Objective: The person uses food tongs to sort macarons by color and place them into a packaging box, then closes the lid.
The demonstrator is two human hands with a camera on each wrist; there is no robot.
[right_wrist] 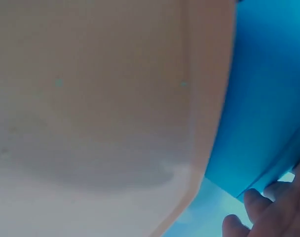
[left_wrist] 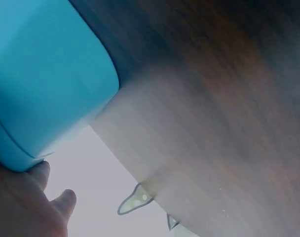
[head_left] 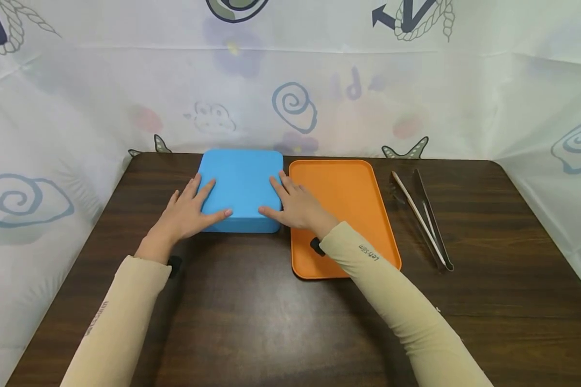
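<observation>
A blue lidded box (head_left: pixel 242 185) lies flat near the table's back edge. My left hand (head_left: pixel 184 210) rests on its left edge, fingers spread and the thumb on the lid's near part. At the opposite edge, my right hand (head_left: pixel 297 207) touches the box with straight, spread fingers, its thumb pointing inward over the lid. In the left wrist view, fingertips meet the side of the blue box (left_wrist: pixel 56 74) near a corner. The right wrist view has the hand (right_wrist: pixel 283 212) at the box's side, below the lid seam.
An orange tray (head_left: pixel 344 188) lies right beside the box, under my right wrist and forearm. Farther right are slim metal tongs (head_left: pixel 418 219), spread in a V. A white printed curtain (head_left: pixel 252 102) hangs behind the dark wooden table (head_left: pixel 242 312).
</observation>
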